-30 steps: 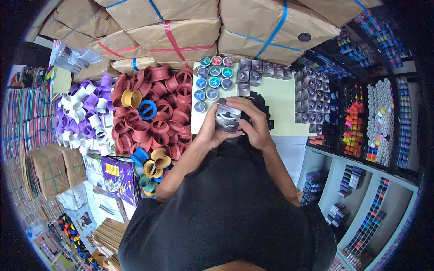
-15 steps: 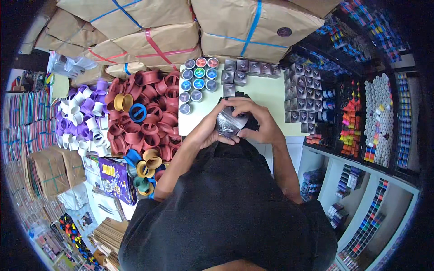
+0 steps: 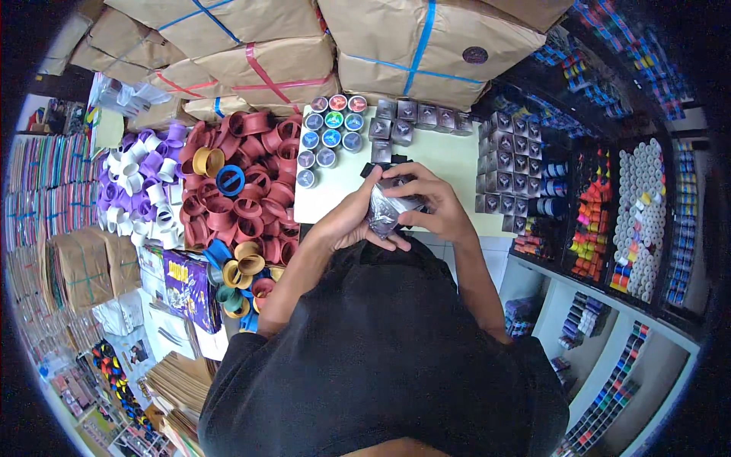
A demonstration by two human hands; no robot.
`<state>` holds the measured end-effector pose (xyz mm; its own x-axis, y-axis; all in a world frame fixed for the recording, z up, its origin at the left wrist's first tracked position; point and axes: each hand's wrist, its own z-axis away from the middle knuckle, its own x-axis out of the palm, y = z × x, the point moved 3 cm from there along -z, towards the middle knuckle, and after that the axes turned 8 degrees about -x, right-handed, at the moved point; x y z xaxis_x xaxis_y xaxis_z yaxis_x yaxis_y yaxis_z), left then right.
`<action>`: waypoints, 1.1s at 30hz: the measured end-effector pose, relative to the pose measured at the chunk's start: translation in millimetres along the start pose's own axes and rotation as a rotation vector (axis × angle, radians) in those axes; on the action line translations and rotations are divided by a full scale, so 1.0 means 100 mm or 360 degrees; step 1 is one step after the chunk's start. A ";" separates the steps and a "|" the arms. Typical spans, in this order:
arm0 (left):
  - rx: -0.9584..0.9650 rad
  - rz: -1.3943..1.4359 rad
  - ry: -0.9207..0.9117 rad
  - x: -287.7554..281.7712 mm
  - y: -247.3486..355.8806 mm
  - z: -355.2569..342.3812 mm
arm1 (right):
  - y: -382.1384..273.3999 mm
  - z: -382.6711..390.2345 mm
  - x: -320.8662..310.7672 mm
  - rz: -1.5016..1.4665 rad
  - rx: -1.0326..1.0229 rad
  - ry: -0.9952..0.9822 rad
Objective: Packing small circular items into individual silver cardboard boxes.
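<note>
Close to my body, at the near edge of a pale table (image 3: 350, 179), I hold a dark package in shiny clear plastic film (image 3: 384, 213). My left hand (image 3: 352, 218) cradles it from the left and below, its fingers reaching under the near side. My right hand (image 3: 432, 199) grips it from the right, with fingers bent over its top. Something black (image 3: 371, 169) shows just beyond the package; its kind is unclear. Small dark boxes (image 3: 402, 131) stand past my hands. Round containers with coloured lids (image 3: 333, 120) are grouped at the table's left.
More dark boxes are stacked (image 3: 504, 161) at the table's right. Reddish plastic rings (image 3: 244, 207) pile up on the left, beside white and purple ones (image 3: 139, 181). Brown paper bundles (image 3: 381, 68) line the back. Shelves of thread spools (image 3: 638, 213) rise on the right.
My right fingers have shifted and spread a little on the package. The package has turned slightly, with more of its shiny film showing. The whole view has moved slightly.
</note>
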<state>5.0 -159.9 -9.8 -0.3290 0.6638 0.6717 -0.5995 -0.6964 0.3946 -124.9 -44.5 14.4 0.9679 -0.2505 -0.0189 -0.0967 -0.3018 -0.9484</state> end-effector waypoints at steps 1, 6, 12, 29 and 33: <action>0.0042 0.0013 0.0015 0.04 0.01 0.02 | 0.00 0.01 0.00 0.0000 0.0004 0.0034; 0.0099 0.0096 0.0045 0.13 0.00 0.01 | -0.01 0.06 -0.01 0.0126 -0.0198 0.0039; 0.0120 0.0007 0.0066 0.17 -0.02 -0.05 | 0.06 0.14 -0.02 0.0079 -0.0083 0.0141; 0.0497 0.0167 0.0338 -0.02 -0.27 -0.38 | 0.10 0.39 -0.06 0.0652 0.0092 0.0515; 0.0437 0.0116 0.0279 0.04 -0.42 -0.64 | 0.18 0.72 -0.22 0.0659 0.0134 0.0601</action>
<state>-18.3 -110.6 -63.6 -0.4985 0.6295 0.5960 -0.3587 -0.7757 0.5193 -130.9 21.9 -25.4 0.7017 -0.6487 -0.2947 -0.4167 -0.0381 -0.9082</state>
